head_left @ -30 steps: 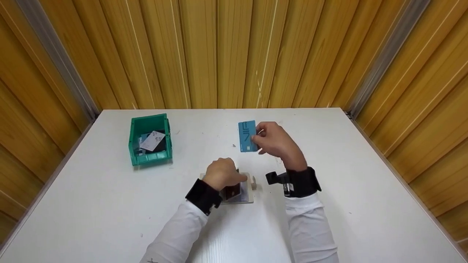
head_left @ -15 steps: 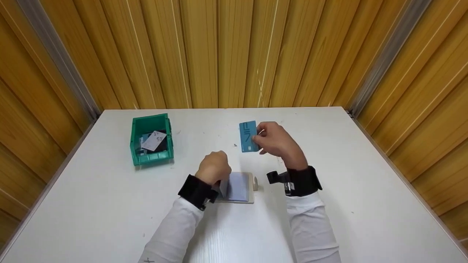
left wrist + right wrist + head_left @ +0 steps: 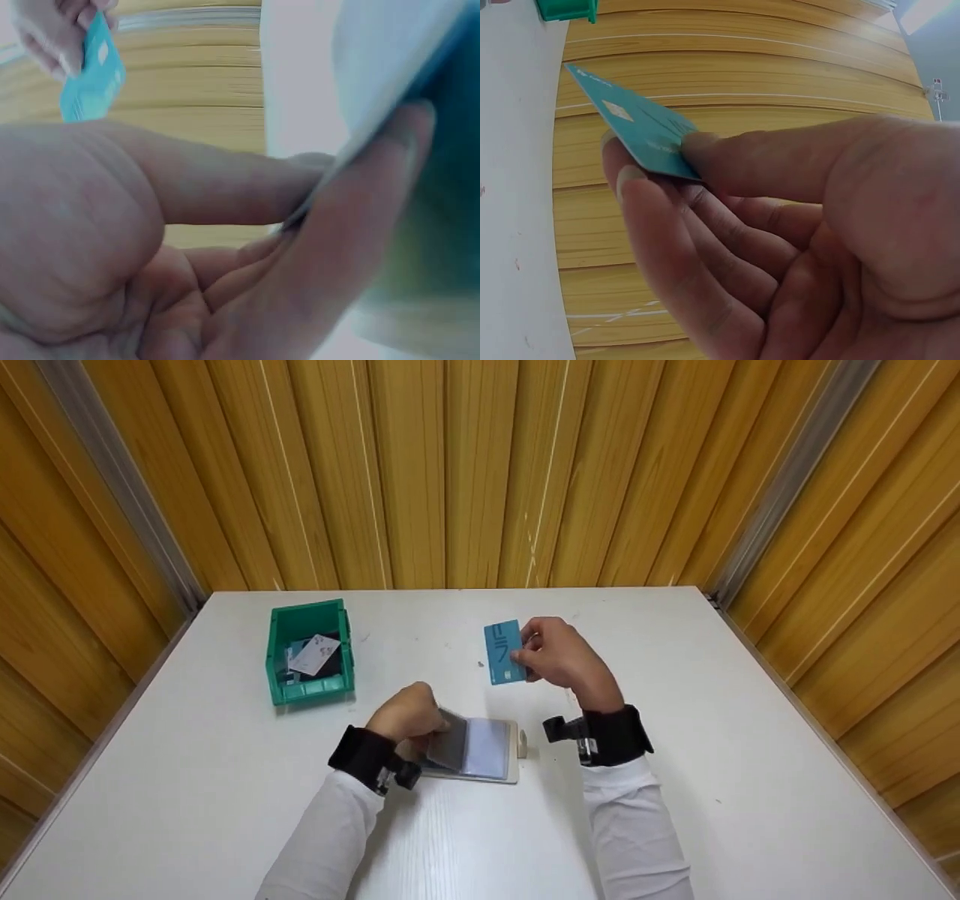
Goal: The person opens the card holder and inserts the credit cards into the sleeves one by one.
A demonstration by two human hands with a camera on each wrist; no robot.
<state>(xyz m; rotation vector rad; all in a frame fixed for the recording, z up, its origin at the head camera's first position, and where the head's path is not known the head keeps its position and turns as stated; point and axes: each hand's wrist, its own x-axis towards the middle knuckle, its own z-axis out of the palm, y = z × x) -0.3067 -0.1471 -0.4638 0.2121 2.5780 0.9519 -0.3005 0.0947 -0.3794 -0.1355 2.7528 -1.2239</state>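
A small card holder (image 3: 512,761) with clear sleeves lies spread on the white table in the head view. My left hand (image 3: 407,712) pinches one raised grey leaf (image 3: 450,744) of it between thumb and fingers. To the right of that leaf, a clear sleeve (image 3: 486,746) lies flat and faces up. Above the table, beyond the holder, my right hand (image 3: 561,656) holds a blue card (image 3: 501,651) marked VIP by its right edge. In the right wrist view, the thumb presses on the card's face (image 3: 641,124) with fingers behind it. My left hand covers the holder's left side.
A green bin (image 3: 313,690) stands at the back left of the table. Several cards lie in it, a white printed card (image 3: 315,655) on top. Wood-patterned walls (image 3: 480,472) enclose the table (image 3: 225,780) at the back and sides.
My left hand has moved left with a leaf of the holder, baring the clear sleeve. A dark red card seen in the holder earlier is out of sight. The right hand stays nearly still.
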